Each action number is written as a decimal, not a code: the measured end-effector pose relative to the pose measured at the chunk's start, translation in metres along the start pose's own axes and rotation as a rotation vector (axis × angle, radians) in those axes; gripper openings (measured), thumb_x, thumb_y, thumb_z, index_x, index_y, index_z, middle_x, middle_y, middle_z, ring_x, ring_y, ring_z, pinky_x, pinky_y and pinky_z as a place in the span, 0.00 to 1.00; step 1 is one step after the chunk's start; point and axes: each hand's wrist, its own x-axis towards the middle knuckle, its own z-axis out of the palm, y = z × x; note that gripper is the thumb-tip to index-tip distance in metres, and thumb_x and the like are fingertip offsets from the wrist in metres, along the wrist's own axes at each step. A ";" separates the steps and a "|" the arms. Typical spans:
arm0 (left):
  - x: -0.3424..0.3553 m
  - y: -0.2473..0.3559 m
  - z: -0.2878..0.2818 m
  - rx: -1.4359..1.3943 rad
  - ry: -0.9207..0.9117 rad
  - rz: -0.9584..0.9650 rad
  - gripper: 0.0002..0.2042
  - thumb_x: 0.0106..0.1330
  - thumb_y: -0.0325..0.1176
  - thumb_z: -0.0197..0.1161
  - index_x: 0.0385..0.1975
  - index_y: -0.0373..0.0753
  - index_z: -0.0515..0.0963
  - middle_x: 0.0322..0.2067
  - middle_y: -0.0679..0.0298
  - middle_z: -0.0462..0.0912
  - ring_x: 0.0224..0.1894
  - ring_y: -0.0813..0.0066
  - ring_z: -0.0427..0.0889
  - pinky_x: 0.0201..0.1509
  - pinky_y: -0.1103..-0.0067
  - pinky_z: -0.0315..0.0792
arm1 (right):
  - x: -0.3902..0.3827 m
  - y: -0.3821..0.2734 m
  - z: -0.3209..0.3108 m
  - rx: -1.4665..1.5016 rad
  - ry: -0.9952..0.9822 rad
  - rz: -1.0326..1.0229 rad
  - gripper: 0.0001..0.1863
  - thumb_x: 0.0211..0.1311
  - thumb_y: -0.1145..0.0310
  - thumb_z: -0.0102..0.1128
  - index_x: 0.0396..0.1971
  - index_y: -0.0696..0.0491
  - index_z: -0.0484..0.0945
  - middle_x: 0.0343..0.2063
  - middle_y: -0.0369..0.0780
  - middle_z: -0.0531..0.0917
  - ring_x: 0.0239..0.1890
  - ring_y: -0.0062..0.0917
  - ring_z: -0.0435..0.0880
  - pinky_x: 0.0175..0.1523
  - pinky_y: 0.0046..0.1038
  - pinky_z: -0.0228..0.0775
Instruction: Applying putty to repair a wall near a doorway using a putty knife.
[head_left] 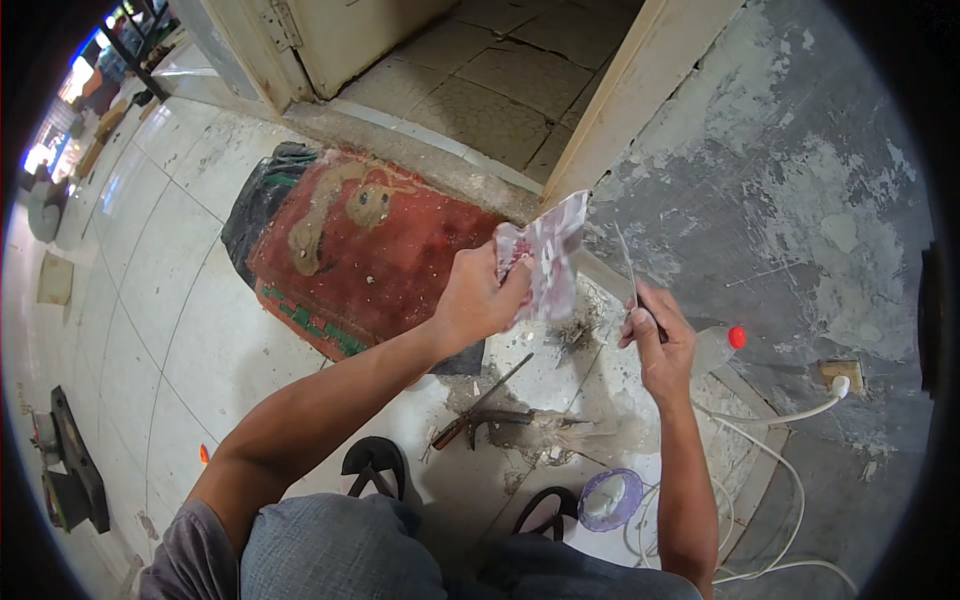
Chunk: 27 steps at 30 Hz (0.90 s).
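My left hand (485,290) grips a crumpled printed plastic packet (550,245) in white, pink and dark red, held up before the doorway's right side. To its right, my right hand (655,340) is closed round the dark handle of a thin metal blade (627,260), which points upward near the packet without visibly touching it. Below them on the floor lie a long thin tool (500,386) with a wooden handle and a hammer-like tool (505,420), on grey, crumbly debris (580,437).
A stained red mat (370,255) lies at the doorway threshold (420,135). A purple-rimmed tub (590,510), a red-capped bottle (715,350), white cables (795,480) and a plugged socket (832,375) are beside the patchy grey wall (790,170). My sandalled feet frame the lower middle; dark objects (70,460) lie left.
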 end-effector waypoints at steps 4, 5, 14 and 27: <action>-0.007 0.003 -0.004 -0.510 -0.137 -0.233 0.06 0.67 0.28 0.58 0.37 0.31 0.77 0.29 0.66 0.81 0.31 0.82 0.78 0.36 0.79 0.72 | -0.021 0.007 -0.005 0.050 0.012 -0.034 0.20 0.67 0.78 0.51 0.58 0.54 0.75 0.39 0.39 0.75 0.32 0.19 0.76 0.39 0.22 0.72; -0.008 0.006 -0.005 -0.598 -0.223 -0.315 0.06 0.67 0.29 0.59 0.37 0.32 0.77 0.30 0.70 0.80 0.33 0.86 0.76 0.37 0.80 0.72 | -0.023 0.010 -0.007 -0.055 -0.012 -0.108 0.20 0.66 0.79 0.51 0.58 0.55 0.76 0.38 0.39 0.75 0.33 0.21 0.76 0.40 0.23 0.72; -0.004 0.020 -0.010 -0.808 -0.330 -0.462 0.09 0.65 0.28 0.61 0.43 0.33 0.77 0.35 0.68 0.81 0.34 0.84 0.78 0.42 0.81 0.73 | -0.034 0.004 -0.015 -0.513 -0.133 -0.421 0.35 0.43 0.87 0.53 0.54 0.45 0.80 0.35 0.43 0.76 0.34 0.35 0.77 0.37 0.29 0.71; 0.007 0.024 -0.025 -0.717 -0.395 -0.385 0.11 0.64 0.32 0.63 0.43 0.35 0.76 0.35 0.67 0.82 0.35 0.83 0.80 0.43 0.79 0.75 | -0.084 0.017 -0.049 -0.808 -0.142 -0.287 0.34 0.44 0.87 0.54 0.54 0.42 0.80 0.34 0.42 0.77 0.30 0.32 0.77 0.34 0.31 0.71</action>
